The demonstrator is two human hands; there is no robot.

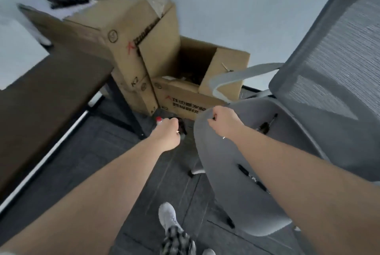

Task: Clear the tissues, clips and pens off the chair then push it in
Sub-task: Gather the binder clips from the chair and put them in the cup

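Note:
The grey office chair (pixel 230 152) stands on the right, its mesh back (pixel 339 53) tilted away. Black pens lie on the seat: one near the back (pixel 267 124), and others (pixel 243 170) beside my right forearm. My right hand (pixel 224 124) is at the seat's far left edge, fingers closed around a small black item, too small to tell whether it is a clip or a pen. My left hand (pixel 167 135) is a closed fist over the floor, left of the seat; nothing shows in it. No tissues are visible.
A dark brown desk (pixel 51 94) runs along the left. Stacked cardboard boxes (pixel 127 45) and an open box (pixel 195 65) stand against the wall ahead. A red-capped bottle (pixel 158 120) stands on the floor by the boxes. My shoe (pixel 168 217) is below the chair's base leg (pixel 196 170).

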